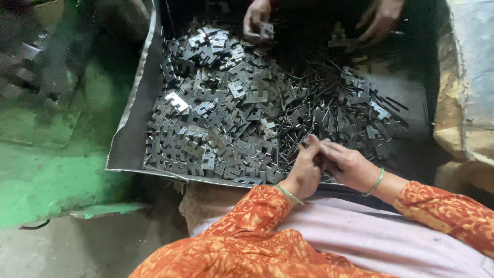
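Observation:
A grey metal tray (131,139) holds a heap of flat E-shaped steel pieces (216,118) on its left side and thin straight strips (329,110) on its right. My left hand (304,172) and my right hand (346,166) meet at the tray's near edge, fingers pinched together around a small bundle of the thin strips. Each wrist wears a green bangle below an orange patterned sleeve. What lies between my fingers is mostly hidden.
Across the tray, another person's two hands (257,20) (380,18) pick at the pieces; one grips an E-shaped piece. A green-stained floor (46,175) lies to the left. A worn yellowish block (463,103) stands at the right. A pale cloth (370,237) covers my lap.

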